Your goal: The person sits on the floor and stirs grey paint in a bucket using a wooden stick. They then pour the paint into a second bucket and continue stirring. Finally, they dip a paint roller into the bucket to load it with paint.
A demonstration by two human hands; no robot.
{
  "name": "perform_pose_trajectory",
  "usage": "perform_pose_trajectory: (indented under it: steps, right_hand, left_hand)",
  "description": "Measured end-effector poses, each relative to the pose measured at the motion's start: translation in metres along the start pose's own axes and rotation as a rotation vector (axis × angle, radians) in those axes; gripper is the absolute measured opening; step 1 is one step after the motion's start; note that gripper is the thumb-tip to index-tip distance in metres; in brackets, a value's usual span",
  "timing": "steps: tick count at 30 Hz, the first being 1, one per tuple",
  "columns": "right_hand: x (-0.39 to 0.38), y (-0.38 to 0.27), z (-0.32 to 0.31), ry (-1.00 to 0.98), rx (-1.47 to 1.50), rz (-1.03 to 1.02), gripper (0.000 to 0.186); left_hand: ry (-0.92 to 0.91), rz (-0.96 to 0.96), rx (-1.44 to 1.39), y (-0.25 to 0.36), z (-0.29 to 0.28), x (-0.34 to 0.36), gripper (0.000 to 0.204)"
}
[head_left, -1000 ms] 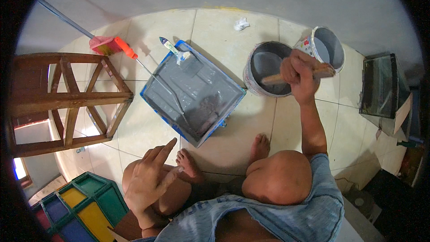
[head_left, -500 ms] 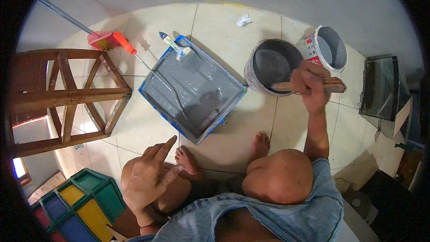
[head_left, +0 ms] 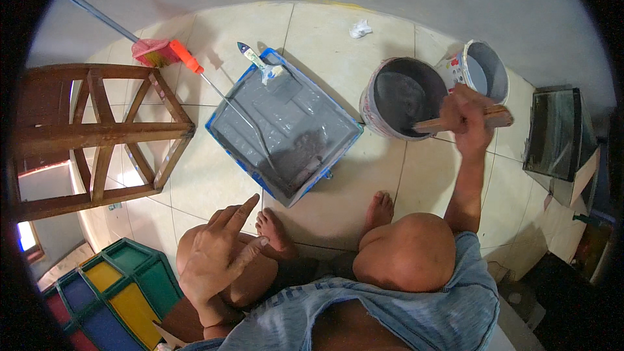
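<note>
My right hand (head_left: 469, 116) grips a wooden stick (head_left: 497, 117) whose far end dips into grey paint in a large bucket (head_left: 372, 112). A smaller bucket (head_left: 484, 70) stands just behind my right hand. My left hand (head_left: 218, 252) rests on my left knee, fingers spread, holding nothing. In front of my bare feet lies a blue paint tray (head_left: 227, 135) coated in grey paint, with a paint roller (head_left: 311, 164) lying in it and a paintbrush (head_left: 260, 64) on its far edge.
A wooden stool (head_left: 91, 133) stands at the left. The roller's orange grip (head_left: 186, 57) reaches a red object (head_left: 151, 51) on the tiled floor. A crumpled white scrap (head_left: 359, 28) lies near the wall. A glass tank (head_left: 552, 131) sits at right, coloured crate compartments (head_left: 114, 289) at lower left.
My right hand with the stick has moved rightward and nearer around the large bucket, and the stick's angle has changed. My left hand stays on my knee.
</note>
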State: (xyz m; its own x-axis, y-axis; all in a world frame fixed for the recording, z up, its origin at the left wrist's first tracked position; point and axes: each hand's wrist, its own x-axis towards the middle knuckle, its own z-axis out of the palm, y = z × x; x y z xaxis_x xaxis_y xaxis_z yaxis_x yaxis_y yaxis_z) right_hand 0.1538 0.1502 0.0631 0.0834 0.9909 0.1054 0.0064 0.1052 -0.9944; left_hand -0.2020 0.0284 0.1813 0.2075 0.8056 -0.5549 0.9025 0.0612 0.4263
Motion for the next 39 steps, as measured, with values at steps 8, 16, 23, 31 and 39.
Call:
perform_pose_trajectory:
  steps: [8,16,23,31,39]
  right_hand:
    - [0.042,0.033,0.016,0.118,0.035,-0.187,0.036]
    - [0.003,-0.01,0.005,0.023,-0.093,0.024,0.035]
    - [0.025,0.019,0.023,-0.047,0.043,-0.118,0.031]
    - [0.016,0.008,-0.013,0.106,-0.096,0.004,0.033]
    - [0.022,0.015,0.022,0.018,0.268,-0.211,0.031]
  left_hand:
    - [-0.011,0.041,-0.026,0.001,-0.001,0.004,0.058]
    - [0.0,-0.01,0.036,-0.008,0.007,-0.003,0.062]
    - [0.0,0.044,0.027,-0.005,0.005,0.004,0.062]
    - [0.0,0.005,0.029,-0.007,0.004,-0.004,0.062]
    - [0.004,0.059,0.035,-0.004,0.005,0.003,0.062]
